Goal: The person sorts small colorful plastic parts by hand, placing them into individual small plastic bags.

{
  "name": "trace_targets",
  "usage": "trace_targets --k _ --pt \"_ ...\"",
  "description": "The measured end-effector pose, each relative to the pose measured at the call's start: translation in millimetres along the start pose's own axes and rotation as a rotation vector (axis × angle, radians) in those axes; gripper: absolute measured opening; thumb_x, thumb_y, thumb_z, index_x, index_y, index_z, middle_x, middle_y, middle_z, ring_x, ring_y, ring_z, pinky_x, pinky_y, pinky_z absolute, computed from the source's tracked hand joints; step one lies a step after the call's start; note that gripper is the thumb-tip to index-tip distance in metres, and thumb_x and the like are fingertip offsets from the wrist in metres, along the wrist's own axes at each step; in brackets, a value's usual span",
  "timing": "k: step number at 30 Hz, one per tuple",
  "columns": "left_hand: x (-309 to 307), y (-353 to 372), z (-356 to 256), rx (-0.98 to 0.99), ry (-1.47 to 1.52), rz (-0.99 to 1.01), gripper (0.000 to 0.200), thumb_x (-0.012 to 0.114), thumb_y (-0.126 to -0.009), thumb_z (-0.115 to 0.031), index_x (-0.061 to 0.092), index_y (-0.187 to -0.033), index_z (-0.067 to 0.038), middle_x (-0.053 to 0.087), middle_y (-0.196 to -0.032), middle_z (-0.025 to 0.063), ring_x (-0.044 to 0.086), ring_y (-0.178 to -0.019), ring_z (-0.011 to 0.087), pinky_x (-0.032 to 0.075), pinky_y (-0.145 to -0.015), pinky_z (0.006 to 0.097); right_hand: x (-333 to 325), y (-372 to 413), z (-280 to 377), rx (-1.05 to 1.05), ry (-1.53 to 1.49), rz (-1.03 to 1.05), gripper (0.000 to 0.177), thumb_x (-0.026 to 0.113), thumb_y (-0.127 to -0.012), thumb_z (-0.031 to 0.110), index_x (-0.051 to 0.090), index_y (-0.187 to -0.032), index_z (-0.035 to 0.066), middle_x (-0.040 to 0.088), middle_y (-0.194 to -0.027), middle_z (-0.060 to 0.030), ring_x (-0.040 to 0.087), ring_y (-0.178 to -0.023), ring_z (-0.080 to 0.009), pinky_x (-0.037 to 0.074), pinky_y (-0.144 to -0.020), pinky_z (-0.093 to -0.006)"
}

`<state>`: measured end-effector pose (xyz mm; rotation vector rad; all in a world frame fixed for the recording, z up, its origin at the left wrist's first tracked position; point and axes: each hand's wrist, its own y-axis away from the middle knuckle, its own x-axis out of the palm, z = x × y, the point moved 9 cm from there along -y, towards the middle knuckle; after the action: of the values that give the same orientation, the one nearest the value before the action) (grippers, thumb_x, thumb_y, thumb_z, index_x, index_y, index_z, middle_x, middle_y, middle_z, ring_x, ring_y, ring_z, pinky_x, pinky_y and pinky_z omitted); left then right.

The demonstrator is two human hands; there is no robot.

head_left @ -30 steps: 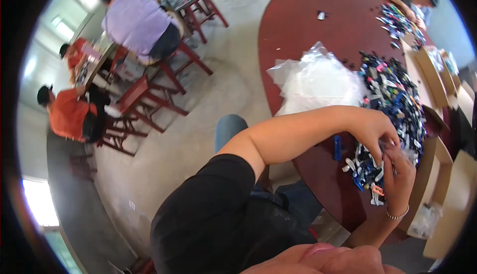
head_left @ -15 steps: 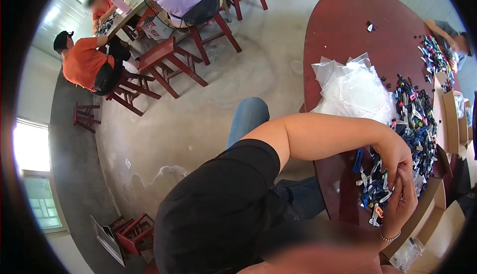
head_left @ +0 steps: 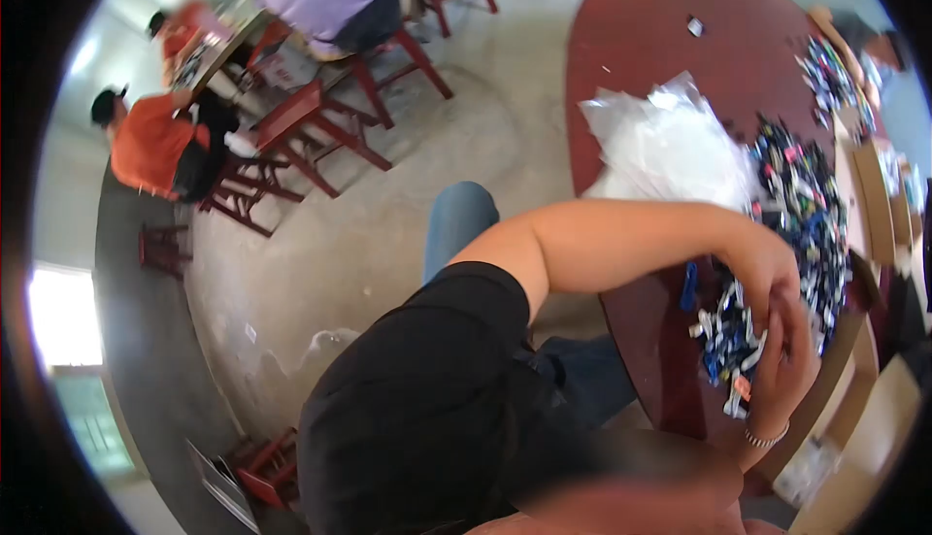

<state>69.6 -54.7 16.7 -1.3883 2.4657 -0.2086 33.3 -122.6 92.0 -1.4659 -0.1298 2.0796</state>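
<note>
Close fingertip work seems in hand. Left hand (head_left: 765, 261) and right hand (head_left: 791, 358), fingers half-curled, meet beside small parts (head_left: 806, 210) on right side of table (head_left: 660, 59); cannot tell grip. Next move needs steady fingertips.

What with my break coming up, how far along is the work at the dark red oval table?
Possibly done: the crumpled clear plastic in the open brown cardboard box; its contents are unclear. In hand: the left hand and right hand meet over a broad heap of small multicoloured pieces; blur hides what they hold. Left: that heap, beside a pile of flat clear plastic bags, so much probably remains.
</note>
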Motion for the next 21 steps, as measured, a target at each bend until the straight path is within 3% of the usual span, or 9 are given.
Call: trace_targets --k 3,5,7,9,11,13,15,17,21 --pt "-7.6 4.6 -9.8 0.015 -0.092 -0.010 0.028 0.077 -0.073 -0.010 0.068 -0.098 -0.001 0.070 -0.091 0.0069 0.067 -0.085 0.0141 0.052 -0.077 0.0284 -19.3 9.4 -27.7 0.213 0.037 -0.097 0.022 0.056 -0.092 0.005 0.062 -0.111 -0.002 0.068 -0.098 -0.0123 0.065 -0.086 -0.0159 0.050 -0.077 -0.0283" --pt "-14.0 3.5 -1.0 -0.048 -0.078 -0.041 0.031 0.074 -0.076 -0.009 0.064 -0.103 0.002 0.070 -0.093 0.0109 0.066 -0.086 0.0157 0.052 -0.078 0.0284 -36.2 24.5 -63.6 0.364 -0.326 -0.403 0.023 0.058 -0.091 0.006 0.063 -0.112 0.001 0.069 -0.097 -0.0089 0.063 -0.085 -0.0096 0.050 -0.074 -0.0240" --pt "-18.4 6.3 -9.7 -0.092 -0.136 -0.091 0.034 0.074 -0.076 -0.006 0.063 -0.107 0.002 0.070 -0.092 0.0114 0.067 -0.086 0.0162 0.052 -0.079 0.0281 -59.8 29.7 -82.8 0.372 -0.249 -0.452 0.025 0.058 -0.091 0.006 0.063 -0.116 0.003 0.069 -0.097 -0.0064 0.062 -0.084 -0.0081 0.049 -0.071 -0.0224" --pt "-23.9 7.7 -2.1 -0.099 -0.063 -0.179 0.032 0.073 -0.076 -0.003 0.064 -0.106 0.000 0.070 -0.091 0.0113 0.066 -0.084 0.0156 0.052 -0.079 0.0273 -65.1 27.5 -94.4 0.366 -0.235 -0.433 0.022 0.061 -0.088 0.007 0.064 -0.110 0.000 0.068 -0.091 -0.0064 0.062 -0.079 -0.0094 0.049 -0.068 -0.0240" --pt "-28.3 9.8 3.5 -0.117 0.068 -0.263 0.032 0.076 -0.073 -0.004 0.064 -0.102 0.003 0.069 -0.091 0.0104 0.066 -0.086 0.0156 0.052 -0.080 0.0272 -57.7 30.3 -119.1 0.398 -0.141 -0.274 0.029 0.058 -0.092 0.014 0.060 -0.118 0.002 0.067 -0.097 -0.0031 0.059 -0.080 -0.0065 0.044 -0.072 -0.0181" --pt "-29.2 9.9 10.8 -0.141 0.101 -0.265 0.030 0.073 -0.076 -0.001 0.065 -0.105 -0.001 0.069 -0.090 0.0101 0.066 -0.084 0.0156 0.052 -0.078 0.0272 -41.4 29.4 -133.2 0.457 -0.163 -0.093 0.024 0.060 -0.089 0.009 0.060 -0.111 -0.001 0.064 -0.086 -0.0008 0.058 -0.078 -0.0070 0.045 -0.069 -0.0209" --pt "-32.0 9.2 14.5 -0.149 0.183 -0.295 0.029 0.072 -0.076 0.001 0.065 -0.104 -0.002 0.069 -0.090 0.0092 0.066 -0.084 0.0153 0.051 -0.077 0.0264 -31.7 33.8 -138.5 0.321 -0.241 -0.121 0.020 0.060 -0.087 0.004 0.061 -0.106 -0.002 0.062 -0.082 -0.0008 0.057 -0.075 -0.0075 0.046 -0.067 -0.0221" --pt "-35.9 11.2 13.7 -0.138 0.261 -0.320 0.029 0.071 -0.076 0.002 0.065 -0.105 -0.002 0.068 -0.092 0.0096 0.066 -0.086 0.0158 0.052 -0.076 0.0259 -19.2 31.0 -132.0 0.360 -0.102 0.013 0.029 0.067 -0.075 0.000 0.060 -0.103 -0.002 0.063 -0.081 -0.0060 0.058 -0.070 -0.0106 0.048 -0.065 -0.0254" --pt "-47.3 14.1 14.0 -0.123 0.313 -0.386 0.028 0.070 -0.078 0.000 0.065 -0.105 -0.002 0.068 -0.091 0.0101 0.066 -0.086 0.0162 0.054 -0.074 0.0266 -3.5 33.4 -126.7 0.372 0.005 0.062 0.044 0.070 -0.067 -0.002 0.059 -0.110 -0.001 0.064 -0.092 -0.0125 0.060 -0.068 -0.0181 0.050 -0.064 -0.0299"
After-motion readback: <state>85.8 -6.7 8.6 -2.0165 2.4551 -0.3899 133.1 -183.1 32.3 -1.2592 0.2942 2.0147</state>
